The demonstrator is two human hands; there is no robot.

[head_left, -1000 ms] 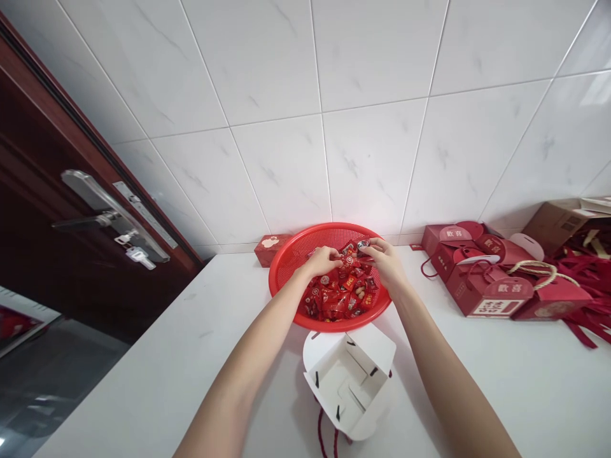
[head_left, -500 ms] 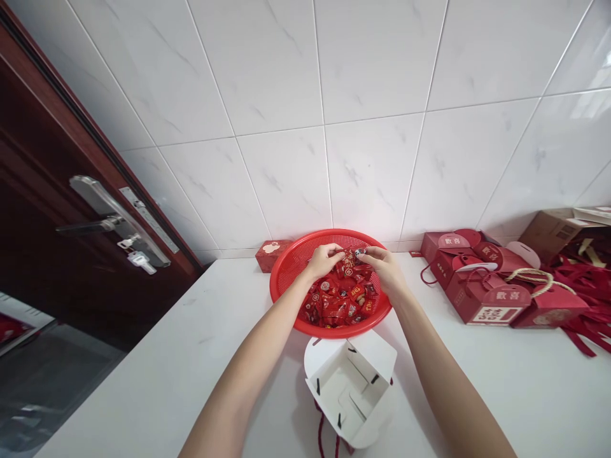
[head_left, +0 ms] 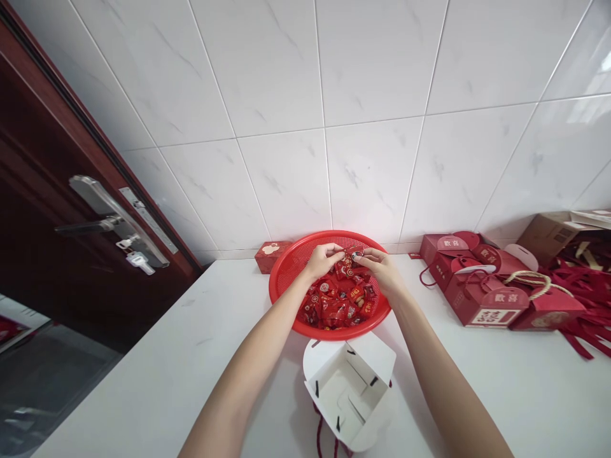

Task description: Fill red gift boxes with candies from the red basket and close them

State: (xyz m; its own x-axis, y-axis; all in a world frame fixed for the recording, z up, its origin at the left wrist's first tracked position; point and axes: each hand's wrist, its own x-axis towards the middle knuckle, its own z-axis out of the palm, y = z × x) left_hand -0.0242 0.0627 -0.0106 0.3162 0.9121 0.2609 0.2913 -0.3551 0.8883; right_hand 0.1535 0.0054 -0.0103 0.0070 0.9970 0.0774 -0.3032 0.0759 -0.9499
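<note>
A red plastic basket (head_left: 289, 272) with perforated sides holds a heap of small red wrapped sweets (head_left: 334, 306). Over its far half, my left hand (head_left: 321, 262) pinches the edge of a red candy packet (head_left: 347, 262) with gold print. My right hand (head_left: 382, 270) is closed, thumb against fingers, on a small wrapped candy (head_left: 356, 255) with a dark and white end, right beside that packet. In front of the basket stands an open gift box (head_left: 351, 388), white inside with dark cord ends in its walls. Its inside holds nothing, and red cord hangs at its side.
A small red box (head_left: 271, 256) sits behind the basket's left side. To the right are several red gift boxes (head_left: 491, 299), red ribbons (head_left: 587, 299) and a cardboard box (head_left: 544, 236). A tiled wall (head_left: 372, 178) backs the white table (head_left: 181, 343); a door with keys (head_left: 138, 259) is left.
My right hand has shifted slightly left, bringing the small candy closer to the packet. My left hand stays almost where it was. Basket and open box look unmoved.
</note>
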